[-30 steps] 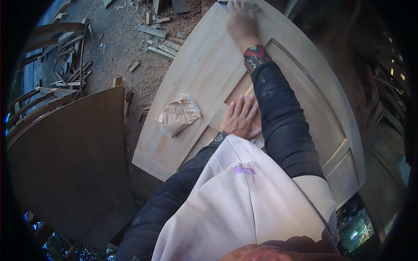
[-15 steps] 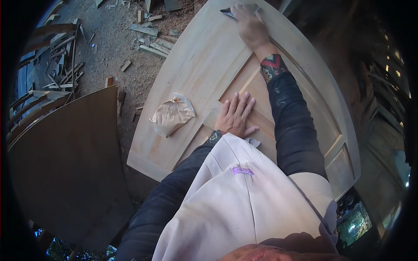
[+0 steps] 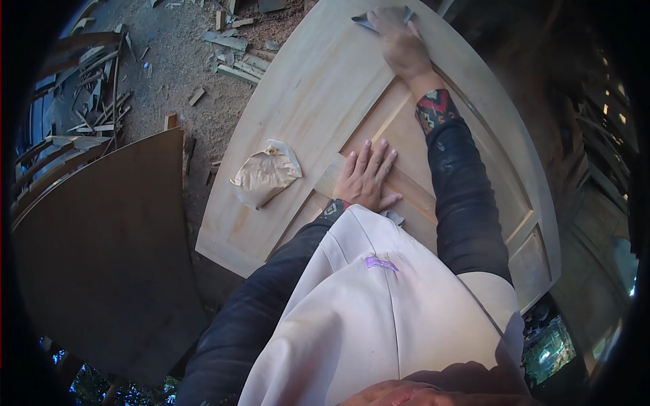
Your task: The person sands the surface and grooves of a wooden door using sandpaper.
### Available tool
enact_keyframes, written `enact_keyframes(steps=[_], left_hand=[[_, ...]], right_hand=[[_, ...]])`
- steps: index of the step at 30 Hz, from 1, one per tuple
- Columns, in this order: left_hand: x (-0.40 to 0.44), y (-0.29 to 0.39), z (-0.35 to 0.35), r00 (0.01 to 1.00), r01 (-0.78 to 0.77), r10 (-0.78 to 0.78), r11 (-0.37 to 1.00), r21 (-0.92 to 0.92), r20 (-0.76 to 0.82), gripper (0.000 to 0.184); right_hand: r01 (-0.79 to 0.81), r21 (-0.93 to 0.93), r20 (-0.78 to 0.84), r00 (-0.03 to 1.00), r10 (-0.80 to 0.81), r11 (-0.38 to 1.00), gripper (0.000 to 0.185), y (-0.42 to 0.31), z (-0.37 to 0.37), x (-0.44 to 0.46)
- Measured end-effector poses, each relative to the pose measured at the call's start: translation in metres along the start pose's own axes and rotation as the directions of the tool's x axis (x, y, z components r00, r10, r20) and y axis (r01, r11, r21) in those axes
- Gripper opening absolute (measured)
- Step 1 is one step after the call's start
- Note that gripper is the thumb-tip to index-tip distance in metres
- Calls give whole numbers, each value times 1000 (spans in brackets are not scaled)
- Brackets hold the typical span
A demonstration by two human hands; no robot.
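Observation:
A pale wooden panelled door (image 3: 298, 101) lies flat in front of me. My left hand (image 3: 366, 177) rests palm down on its middle, fingers spread, holding nothing. Near the door's far end, my right hand (image 3: 401, 46) presses a dark grey sheet (image 3: 366, 21), perhaps sandpaper, against the surface; its edges stick out on both sides of the fingers. A crumpled brown bag in clear plastic (image 3: 268, 174) sits on the door to the left of my left hand. A small greyish scrap (image 3: 393, 217) lies just below that hand.
A large dark board (image 3: 112, 250) stands at the left. Wood offcuts (image 3: 237, 64) and sawdust cover the ground beyond it. More scrap wood (image 3: 95, 101) is piled at the upper left. Dark panels (image 3: 596, 250) lean at the right.
My right hand has shifted right and slightly nearer with the grey sheet, which shows more now. My left hand stays flat on the door. The view has shifted slightly.

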State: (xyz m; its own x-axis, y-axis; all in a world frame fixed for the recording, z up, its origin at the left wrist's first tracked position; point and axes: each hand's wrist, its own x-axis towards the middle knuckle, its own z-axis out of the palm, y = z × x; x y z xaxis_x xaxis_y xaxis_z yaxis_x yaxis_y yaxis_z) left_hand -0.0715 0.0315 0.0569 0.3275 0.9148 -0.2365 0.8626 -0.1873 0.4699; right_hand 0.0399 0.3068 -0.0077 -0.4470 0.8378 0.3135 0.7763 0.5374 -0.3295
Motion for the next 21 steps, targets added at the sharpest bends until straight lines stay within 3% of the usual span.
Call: enact_keyframes(steps=[2,5,9,12,13,15,18,21], left_hand=[[0,-3,3,1000,-4,3,1000,-26,-12,94],[0,-1,1,1000,-3,2,1000,-27,-27,92],[0,0,0,1000,-11,11,999,37,1,87],[-2,-1,8,1000,-6,7,989,146,-6,87],[0,-1,6,1000,-6,8,995,98,-24,89],[0,0,1,999,-6,5,1000,-10,-52,91],[2,-3,2,998,-10,9,1000,-8,-59,92],[-3,-1,1,999,-10,8,999,-49,-46,88]], right_hand=[[-129,-45,-9,992,129,991,44,14,-31,-48],[-124,4,-37,992,124,992,43,13,-24,-40],[59,-79,-41,997,-63,995,39,-50,38,79],[264,-232,-75,955,-288,936,39,-46,40,76],[350,-313,-78,917,-391,883,39,-35,32,67],[25,88,-3,1000,-24,996,39,-13,9,6],[-175,-69,40,983,178,982,40,-5,-45,-60],[-103,-140,-18,995,101,985,40,-15,-30,-36]])
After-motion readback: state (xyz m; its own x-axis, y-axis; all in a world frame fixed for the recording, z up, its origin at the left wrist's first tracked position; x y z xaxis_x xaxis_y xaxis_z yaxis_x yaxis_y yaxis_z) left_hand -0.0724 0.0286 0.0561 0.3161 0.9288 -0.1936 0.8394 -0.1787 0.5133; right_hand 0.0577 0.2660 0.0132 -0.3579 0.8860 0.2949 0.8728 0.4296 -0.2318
